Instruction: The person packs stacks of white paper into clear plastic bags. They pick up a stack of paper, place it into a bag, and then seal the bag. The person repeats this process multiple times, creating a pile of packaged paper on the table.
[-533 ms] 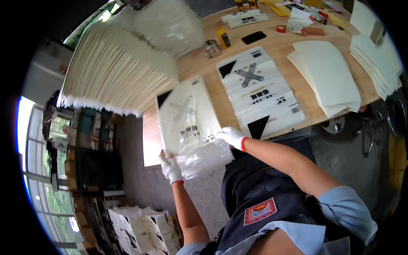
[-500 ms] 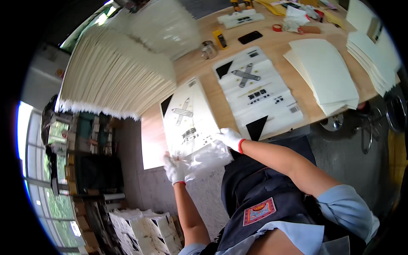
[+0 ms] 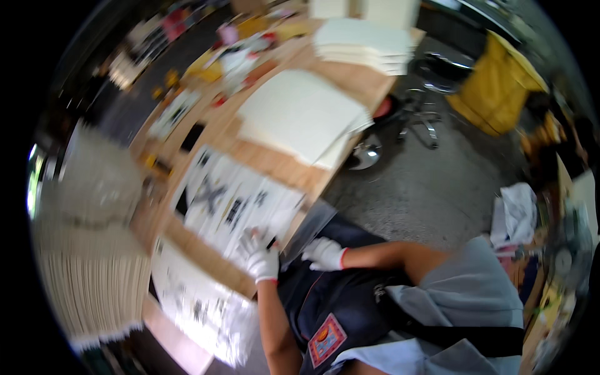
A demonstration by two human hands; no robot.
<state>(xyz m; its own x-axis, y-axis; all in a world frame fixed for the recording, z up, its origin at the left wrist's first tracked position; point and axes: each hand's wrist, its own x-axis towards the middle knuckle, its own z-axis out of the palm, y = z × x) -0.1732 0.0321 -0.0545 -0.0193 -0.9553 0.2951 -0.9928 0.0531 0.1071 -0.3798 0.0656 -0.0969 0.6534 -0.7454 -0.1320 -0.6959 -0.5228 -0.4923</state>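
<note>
My left hand (image 3: 257, 255), in a white glove with a red cuff, is at the near edge of the flat printed plastic bags (image 3: 240, 203), fingers apart and touching them. A dark printed corner shows beside its fingers. My right hand (image 3: 325, 254), gloved the same way, is in front of my apron just off the table edge; blur hides how its fingers are bent. Between it and the table hangs a greyish see-through sheet (image 3: 307, 232). To the left lies a white packed board in a clear printed bag (image 3: 200, 306), its loose clear end near the table edge, no hand on it.
A tall row of white boards (image 3: 87, 281) stands at the left. White boards (image 3: 306, 115) lie in a fanned pile beyond the bags, with another stack (image 3: 362, 44) farther off. A phone (image 3: 192, 137) rests on the table (image 3: 181, 240). Right are a chair base (image 3: 425, 128) and yellow sack (image 3: 500, 84).
The view has swung right. Both hands have let go of the bagged board's clear end and moved right; my left hand is now at the flat bags, my right hand beside the table edge.
</note>
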